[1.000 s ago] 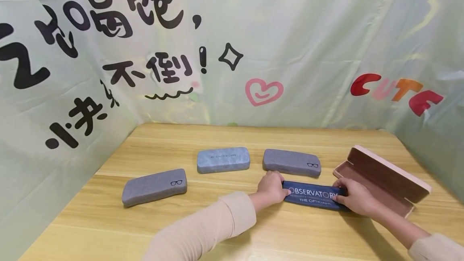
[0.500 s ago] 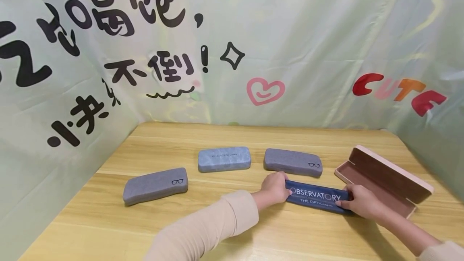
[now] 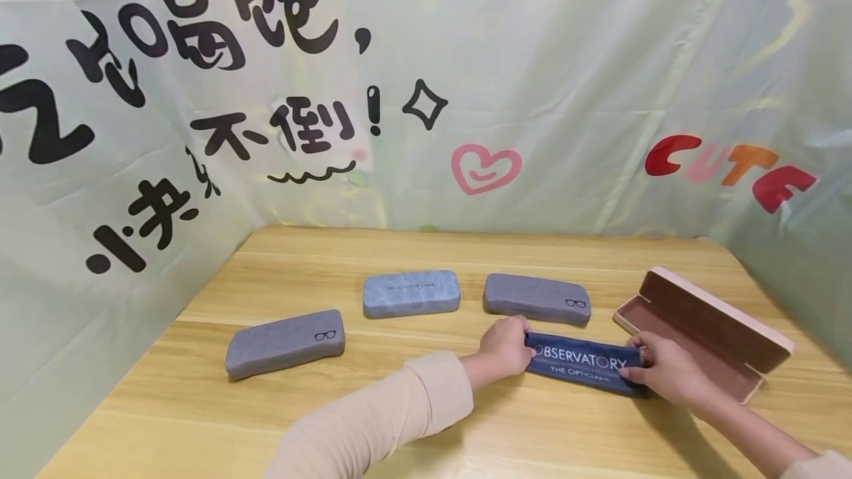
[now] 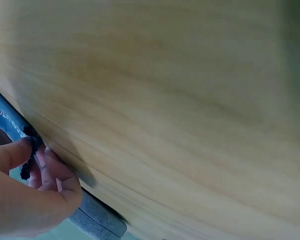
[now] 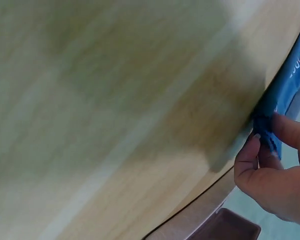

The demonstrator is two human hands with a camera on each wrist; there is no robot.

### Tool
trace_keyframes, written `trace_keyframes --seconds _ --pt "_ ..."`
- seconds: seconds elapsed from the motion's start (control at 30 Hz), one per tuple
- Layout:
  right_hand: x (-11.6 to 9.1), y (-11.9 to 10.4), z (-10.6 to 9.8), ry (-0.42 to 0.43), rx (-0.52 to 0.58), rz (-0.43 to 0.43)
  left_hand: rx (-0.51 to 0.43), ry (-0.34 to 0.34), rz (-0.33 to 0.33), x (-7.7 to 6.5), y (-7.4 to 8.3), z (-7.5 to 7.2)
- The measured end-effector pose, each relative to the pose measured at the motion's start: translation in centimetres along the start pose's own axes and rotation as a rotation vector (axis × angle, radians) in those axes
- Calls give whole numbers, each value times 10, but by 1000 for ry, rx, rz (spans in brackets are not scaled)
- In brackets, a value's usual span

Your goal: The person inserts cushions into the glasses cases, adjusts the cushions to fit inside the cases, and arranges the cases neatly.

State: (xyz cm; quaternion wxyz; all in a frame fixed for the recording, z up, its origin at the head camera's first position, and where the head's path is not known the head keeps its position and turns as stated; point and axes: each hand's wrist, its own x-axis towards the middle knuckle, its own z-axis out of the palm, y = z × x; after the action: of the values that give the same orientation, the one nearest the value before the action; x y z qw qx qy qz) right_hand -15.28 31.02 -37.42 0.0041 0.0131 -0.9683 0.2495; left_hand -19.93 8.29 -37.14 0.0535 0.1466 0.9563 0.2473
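Observation:
Between both hands a folded dark blue lens cloth (image 3: 579, 363), printed "OBSERVATORY THE OPTICIANS" in white, is stretched lengthwise low over the table. My left hand (image 3: 507, 346) pinches its left end between thumb and fingers. At the other end my right hand (image 3: 668, 369) pinches it the same way. The wrist views show the cloth's jagged edges bunched at the left fingertips (image 4: 27, 145) and folded at the right fingertips (image 5: 275, 122). Just right of the right hand lies an open pink glasses case (image 3: 719, 309) with a brown lining, its near part partly covered by that hand.
Three closed glasses cases lie on the wooden table (image 3: 373, 398): a grey one (image 3: 286, 342) at the left, a light blue one (image 3: 411, 294) at the back middle, and another grey one (image 3: 535, 298) right behind the cloth. A printed fabric curtain (image 3: 566, 80) encloses the back and sides.
The cloth and both hands have shifted slightly to the right, the right hand a little more. Both ends stay pinched. The cases have not moved.

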Motion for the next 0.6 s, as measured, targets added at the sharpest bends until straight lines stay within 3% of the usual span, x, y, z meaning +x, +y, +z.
trace_keyframes --seconds 0.17,0.43,0.6 --pt "-3 6 -7 -15 9 45 -109 29 -6 1 3 1" --pt "-14 12 -7 -56 217 65 -309 98 -31 5 7 3" --pt "-18 12 -12 -58 195 115 -406 103 -84 8 17 0"
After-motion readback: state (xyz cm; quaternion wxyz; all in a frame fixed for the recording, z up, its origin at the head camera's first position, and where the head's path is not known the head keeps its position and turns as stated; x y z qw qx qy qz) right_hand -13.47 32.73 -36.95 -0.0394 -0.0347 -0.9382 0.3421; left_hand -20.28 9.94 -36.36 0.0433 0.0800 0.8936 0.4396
